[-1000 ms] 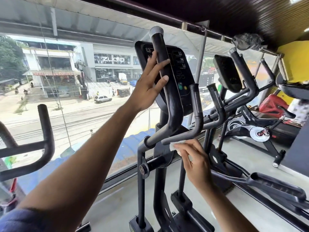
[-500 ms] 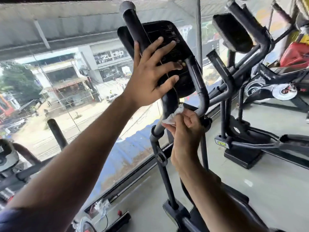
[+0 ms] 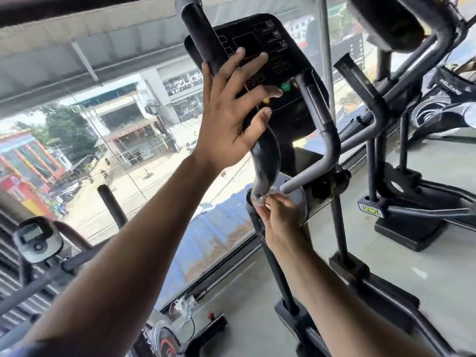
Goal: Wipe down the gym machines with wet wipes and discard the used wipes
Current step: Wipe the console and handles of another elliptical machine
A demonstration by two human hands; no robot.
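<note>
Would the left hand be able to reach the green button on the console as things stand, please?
Probably yes: the left hand rests open against the handlebar, its fingertips beside the green button on the console, nothing between.

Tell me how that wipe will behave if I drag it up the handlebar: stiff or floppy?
Probably floppy: the wipe is bunched and crumpled in the right hand's pinch. It likely weighs little, being thin. It will probably wrap the curved handlebar rather than slide flat.
</note>
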